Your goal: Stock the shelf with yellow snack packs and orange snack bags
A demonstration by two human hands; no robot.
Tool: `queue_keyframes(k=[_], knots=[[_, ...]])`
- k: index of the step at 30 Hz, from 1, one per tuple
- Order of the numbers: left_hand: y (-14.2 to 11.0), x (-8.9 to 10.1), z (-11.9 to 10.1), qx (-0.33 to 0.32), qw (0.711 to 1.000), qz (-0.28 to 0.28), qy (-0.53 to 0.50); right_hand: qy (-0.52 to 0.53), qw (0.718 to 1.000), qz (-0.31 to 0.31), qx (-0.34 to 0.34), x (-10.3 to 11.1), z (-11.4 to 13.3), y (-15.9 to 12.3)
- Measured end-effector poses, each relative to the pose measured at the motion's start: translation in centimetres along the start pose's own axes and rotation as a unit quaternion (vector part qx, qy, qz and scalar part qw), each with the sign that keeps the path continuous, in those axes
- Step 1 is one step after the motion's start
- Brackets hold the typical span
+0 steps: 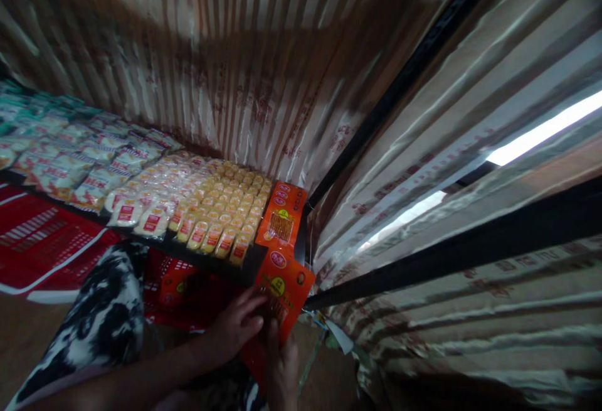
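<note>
An orange snack packet (pixel 294 285) with a yellow label and a picture of brown sticks is held at the shelf's front right corner. My right hand (pixel 282 367) grips its lower part, thumb on the front. My left hand (pixel 232 326) has its fingers closed on the packet's left edge. Below, between my hands, more orange-red wrapping (pixel 254 357) shows, mostly hidden. A matching orange packet (pixel 282 213) lies flat on the shelf, just beyond the held one. Left of it stand rows of small yellow-wrapped snacks (pixel 226 210).
White-wrapped snacks (pixel 153 219) and larger white bags (pixel 96 182) fill the shelf leftward. Red baskets (pixel 42 229) sit below, one holding an orange packet (pixel 174 285). Black poles (pixel 376 128) and pleated sheeting (pixel 263 85) close off the back and right. My knee (pixel 103 310) is at left.
</note>
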State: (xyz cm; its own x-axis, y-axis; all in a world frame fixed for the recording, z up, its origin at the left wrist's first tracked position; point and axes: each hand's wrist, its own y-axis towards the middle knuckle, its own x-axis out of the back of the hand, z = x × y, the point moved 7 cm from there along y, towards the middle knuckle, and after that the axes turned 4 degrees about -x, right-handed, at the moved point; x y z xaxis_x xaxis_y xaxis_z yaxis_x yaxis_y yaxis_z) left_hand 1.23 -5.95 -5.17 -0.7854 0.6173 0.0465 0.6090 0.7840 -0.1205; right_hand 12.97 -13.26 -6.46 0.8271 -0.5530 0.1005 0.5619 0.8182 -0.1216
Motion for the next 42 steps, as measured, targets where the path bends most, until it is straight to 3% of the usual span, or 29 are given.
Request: queue_keyframes(k=[4,8,19,22,27,31,36,42], knots=[[0.0,0.6,-1.0,0.022,0.999,-0.004,0.029,-0.01,0.998,-0.065,-0.024,0.5,-0.5,0.5],[0.3,1.6,-1.3,0.029,0.998,-0.058,0.006,-0.056,0.99,-0.116,-0.052,1.1,-0.8,0.9],[1.2,3.1,-1.5,0.044,0.989,-0.137,0.028,0.003,0.996,-0.044,-0.081,0.9,-1.2,1.5],[1.7,3.4,-1.8,0.048,0.987,-0.151,0.014,-0.043,0.994,-0.069,-0.076,1.5,-1.4,1.6],[2.7,3.4,-1.7,0.028,0.988,-0.152,0.026,-0.11,0.984,-0.133,-0.037,2.2,-2.4,1.6],[3.7,2.9,-1.6,0.024,0.989,-0.142,0.036,-0.178,0.969,-0.173,0.011,1.7,-1.0,1.7],[5.5,2.0,-2.3,0.021,0.992,-0.123,0.027,-0.228,0.958,-0.13,0.117,0.3,1.1,3.1],[7.5,2.0,-3.5,-0.029,0.983,-0.16,0.087,-0.241,0.93,-0.148,0.235,-0.2,2.1,4.8]])
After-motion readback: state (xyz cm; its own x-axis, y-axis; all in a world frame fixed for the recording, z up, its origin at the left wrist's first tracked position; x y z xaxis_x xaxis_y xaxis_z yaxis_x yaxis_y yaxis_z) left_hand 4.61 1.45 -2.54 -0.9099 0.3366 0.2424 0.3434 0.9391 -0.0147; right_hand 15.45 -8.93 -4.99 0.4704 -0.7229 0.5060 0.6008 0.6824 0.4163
